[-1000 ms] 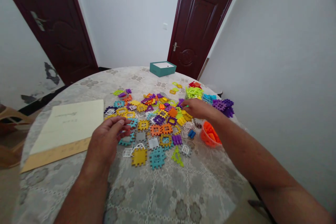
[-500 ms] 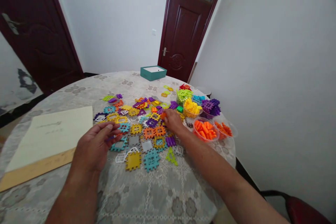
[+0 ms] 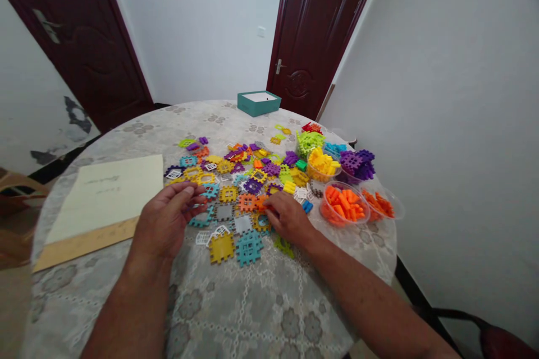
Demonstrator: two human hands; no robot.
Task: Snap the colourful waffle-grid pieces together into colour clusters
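Note:
My right hand (image 3: 288, 214) is pinched on a small orange plastic piece (image 3: 261, 202), low over the pile and beside an orange square interlocking tile (image 3: 246, 202). Its fingertips partly cover the piece. My left hand (image 3: 172, 210) hovers at the pile's left side, fingers loosely curled and a little apart, with no held thing visible. Nearest its fingertips lies a teal tile (image 3: 210, 190). Closer to me are a mustard-yellow tile (image 3: 222, 247), a teal lattice tile (image 3: 249, 247) and a grey tile (image 3: 243, 224). A lime-green piece (image 3: 284, 247) lies below my right wrist.
Clear tubs of orange pieces (image 3: 343, 205), yellow pieces (image 3: 323, 161) and purple pieces (image 3: 357, 165) stand at the right edge. A teal box (image 3: 258, 104) sits at the back. Left of my hands lie a pale paper sheet (image 3: 105, 188) and a tan strip (image 3: 88, 242).
My right hand has moved toward me with the orange piece, uncovering yellow and blue pieces behind it. My left hand stays near the same tiles. The camera view has tilted down and shifted left.

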